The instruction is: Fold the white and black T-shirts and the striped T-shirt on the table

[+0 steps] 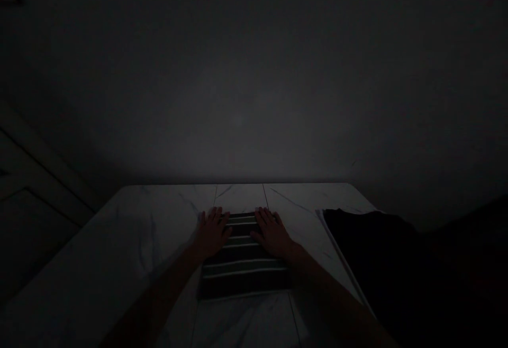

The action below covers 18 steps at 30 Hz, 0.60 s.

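Note:
A folded striped cloth (244,268), dark with green-grey and white bands, lies flat on the marble-patterned table (159,205). My left hand (211,234) rests palm down on its far left edge, fingers stretched forward and thumb pointing inward. On the far right edge my right hand (273,233) lies flat in the same way, fingers spread. Between the two hands the stripes run across from side to side. Dim light hides the cloth's exact kind and its lower layers.
Dark fabric (381,263) covers the table's right side, with a pale edge along its left. Behind the table's far edge stands a plain grey wall (254,99). A panelled door or cabinet (35,179) shows faintly at the left.

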Available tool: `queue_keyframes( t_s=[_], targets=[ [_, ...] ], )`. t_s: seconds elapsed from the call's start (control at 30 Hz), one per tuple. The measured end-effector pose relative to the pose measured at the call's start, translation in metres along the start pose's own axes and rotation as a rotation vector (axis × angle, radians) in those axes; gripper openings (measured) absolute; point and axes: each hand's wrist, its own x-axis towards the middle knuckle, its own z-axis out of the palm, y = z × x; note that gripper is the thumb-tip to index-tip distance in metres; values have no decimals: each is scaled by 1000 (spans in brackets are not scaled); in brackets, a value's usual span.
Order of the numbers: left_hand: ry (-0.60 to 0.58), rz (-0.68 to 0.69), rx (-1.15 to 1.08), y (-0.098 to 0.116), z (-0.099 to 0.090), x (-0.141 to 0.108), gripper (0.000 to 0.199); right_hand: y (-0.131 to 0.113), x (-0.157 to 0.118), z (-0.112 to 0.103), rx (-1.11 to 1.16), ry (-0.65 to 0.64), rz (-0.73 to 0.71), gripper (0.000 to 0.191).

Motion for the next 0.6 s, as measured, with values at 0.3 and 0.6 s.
queue_keyframes(
  t_s=[0.3, 0.6],
  targets=[
    [-51, -42, -18, 4, -13, 1, 56, 0, 1, -8, 33, -34, 38, 74],
    [-25, 147, -24, 63, -32, -66, 58, -48, -57, -7, 24, -11, -168, 67]
  ],
)
